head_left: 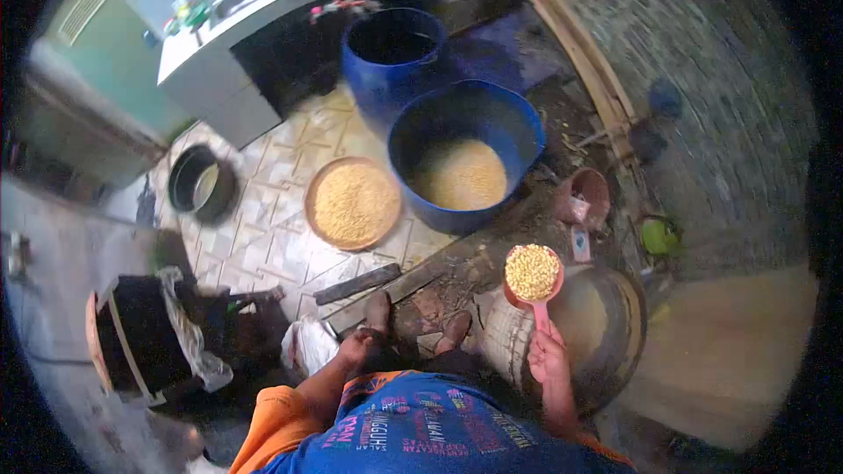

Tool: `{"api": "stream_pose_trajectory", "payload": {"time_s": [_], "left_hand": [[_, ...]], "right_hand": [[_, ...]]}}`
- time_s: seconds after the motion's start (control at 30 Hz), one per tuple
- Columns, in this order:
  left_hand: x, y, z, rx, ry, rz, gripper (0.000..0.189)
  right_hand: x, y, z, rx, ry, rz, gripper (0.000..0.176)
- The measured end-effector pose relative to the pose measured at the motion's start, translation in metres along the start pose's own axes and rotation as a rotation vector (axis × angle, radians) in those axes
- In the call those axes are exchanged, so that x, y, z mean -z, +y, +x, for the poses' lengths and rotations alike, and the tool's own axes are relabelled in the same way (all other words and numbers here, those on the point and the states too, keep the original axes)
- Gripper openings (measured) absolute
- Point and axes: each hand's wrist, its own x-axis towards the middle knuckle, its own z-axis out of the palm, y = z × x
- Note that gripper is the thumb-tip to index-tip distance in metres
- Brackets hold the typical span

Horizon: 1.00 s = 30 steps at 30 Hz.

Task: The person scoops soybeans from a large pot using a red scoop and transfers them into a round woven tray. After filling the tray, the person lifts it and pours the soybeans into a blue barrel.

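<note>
My right hand (548, 355) is closed round the handle of a reddish-pink dipper (542, 313). Pale yellow beans (532, 271) are heaped in its bowl, which hangs beside a large woven basket (509, 333) and a round, wide-mouthed vessel (637, 312). My left hand (356, 349) hangs near my left shoe with its fingers curled and nothing visible in them. Just left of it lies a crumpled white plastic bag (314, 347). Ahead, a round tray (309, 211) bears a spread of yellow beans, and a big blue tub (536, 136) has more in cloudy liquid.
A second blue barrel (356, 75) stands behind the tub. At left are a black bucket (180, 193) and a dark drum-like object (140, 333). A wooden plank (358, 283) lies before my feet. A small brown bucket (593, 189) tilts at right, near a plank wall (702, 61).
</note>
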Motion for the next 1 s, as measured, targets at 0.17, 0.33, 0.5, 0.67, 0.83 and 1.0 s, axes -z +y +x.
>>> {"api": "stream_pose_trajectory", "payload": {"time_s": [0.17, 0.33, 0.5, 0.67, 0.83, 1.0], "left_hand": [[0.021, -0.031, -0.035, 0.142, 0.171, -0.171, 0.031], [0.035, -0.086, -0.063, 0.381, 0.183, -0.389, 0.029], [0.056, -0.097, -0.094, 0.439, 0.267, -0.583, 0.025], [0.031, -0.154, -0.094, 0.566, 0.269, -0.706, 0.027], [0.022, -0.177, -0.088, 0.483, 0.300, -0.663, 0.030], [0.053, -0.135, -0.084, 0.575, 0.313, -0.833, 0.024]], "right_hand": [[-0.086, 0.039, 0.074, -0.115, -0.121, -0.203, 0.029], [-0.166, 0.098, 0.168, -0.173, -0.199, -0.471, 0.024], [-0.240, 0.148, 0.256, 0.020, -0.157, -0.953, 0.009], [-0.286, 0.179, 0.324, 0.263, -0.073, -1.753, 0.020], [-0.336, 0.183, 0.345, 0.227, 0.000, -1.908, 0.025], [-0.365, 0.180, 0.354, 0.325, -0.041, -2.110, 0.025]]}}
